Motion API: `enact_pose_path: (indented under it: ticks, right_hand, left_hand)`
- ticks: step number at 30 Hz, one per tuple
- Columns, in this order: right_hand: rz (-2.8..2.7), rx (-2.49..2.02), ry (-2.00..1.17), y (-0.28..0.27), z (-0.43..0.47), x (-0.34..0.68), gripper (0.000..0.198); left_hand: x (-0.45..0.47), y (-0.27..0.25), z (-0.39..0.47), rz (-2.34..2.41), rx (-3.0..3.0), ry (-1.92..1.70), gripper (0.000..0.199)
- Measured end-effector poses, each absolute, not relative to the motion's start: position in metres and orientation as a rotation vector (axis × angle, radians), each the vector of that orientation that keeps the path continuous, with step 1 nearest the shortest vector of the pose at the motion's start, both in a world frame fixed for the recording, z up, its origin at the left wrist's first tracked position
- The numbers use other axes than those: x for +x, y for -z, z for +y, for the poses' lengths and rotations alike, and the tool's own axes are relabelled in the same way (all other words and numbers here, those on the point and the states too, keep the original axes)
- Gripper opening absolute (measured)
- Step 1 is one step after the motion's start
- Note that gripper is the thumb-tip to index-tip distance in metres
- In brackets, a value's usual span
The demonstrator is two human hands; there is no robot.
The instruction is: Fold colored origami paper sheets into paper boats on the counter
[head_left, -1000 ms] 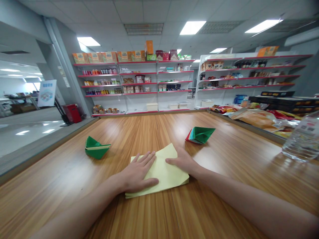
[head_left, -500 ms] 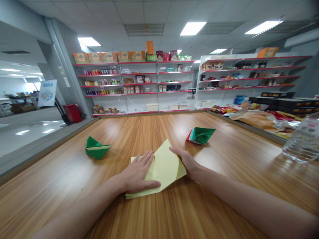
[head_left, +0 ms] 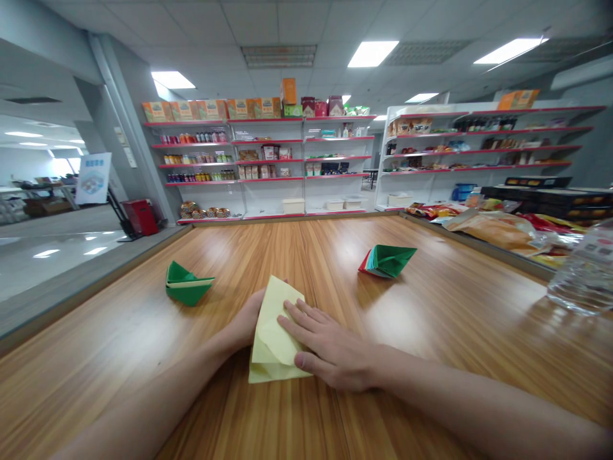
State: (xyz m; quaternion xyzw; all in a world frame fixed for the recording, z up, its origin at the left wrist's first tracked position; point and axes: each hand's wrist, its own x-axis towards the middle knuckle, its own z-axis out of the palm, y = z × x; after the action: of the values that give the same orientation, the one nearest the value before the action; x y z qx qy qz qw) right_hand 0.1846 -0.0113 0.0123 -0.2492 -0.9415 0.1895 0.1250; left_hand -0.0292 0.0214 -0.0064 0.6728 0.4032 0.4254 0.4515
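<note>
A folded sheet of pale yellow paper (head_left: pixel 275 329) stands at a slant above the near middle of the wooden table. My left hand (head_left: pixel 251 314) holds it from the left and behind; most of its fingers are hidden by the paper. Against the front right side lies my right hand (head_left: pixel 330 345), flat, its fingers stretched out and slightly apart. Beyond my left hand sits a green folded paper boat (head_left: pixel 188 285) with a yellow layer inside. A second folded paper piece (head_left: pixel 387 260), green with red and light blue layers, lies tilted beyond my right hand.
A clear plastic bottle (head_left: pixel 584 271) stands at the table's right side. Snack bags (head_left: pixel 493 231) and stacked black boxes (head_left: pixel 541 201) lie past the raised right edge. Stocked white shelves (head_left: pixel 271 191) with red trim line the back.
The yellow paper has been lifted and turned more upright. My left hand went from flat on top to behind it; my right hand moved from its right edge onto its front.
</note>
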Motion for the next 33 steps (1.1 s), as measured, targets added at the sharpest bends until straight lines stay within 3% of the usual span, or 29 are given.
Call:
enact_pose_path:
  ticks: [3,6,11,18,27,33]
  right_hand:
    - [-2.817,-0.723,-0.468,-0.014,-0.012,0.184,0.054]
    - [-2.834,-0.72,-0.431,-0.013,-0.012,0.185,0.051]
    - [-2.779,-0.816,-0.362,-0.008,-0.01,0.185,0.051]
    - [-2.673,-1.006,-0.181,0.001,0.004,0.191,0.047]
    - [-2.614,-1.172,-0.093,0.005,0.004,0.191,0.048]
    - [-2.82,-0.53,-0.124,-0.01,-0.006,0.186,0.04]
  left_hand:
    - [-0.04,0.01,0.035,1.048,1.429,-1.265,0.055]
    - [-0.048,0.012,0.039,1.139,1.695,-1.355,0.047]
    - [-0.039,0.011,0.023,1.37,2.684,-0.662,0.039]
    - [-0.01,0.009,-0.002,1.766,2.688,-0.337,0.06]
    - [-0.017,0.013,0.012,2.151,2.388,-0.582,0.096]
    - [-0.026,0.012,0.02,1.984,2.312,-0.741,0.065]
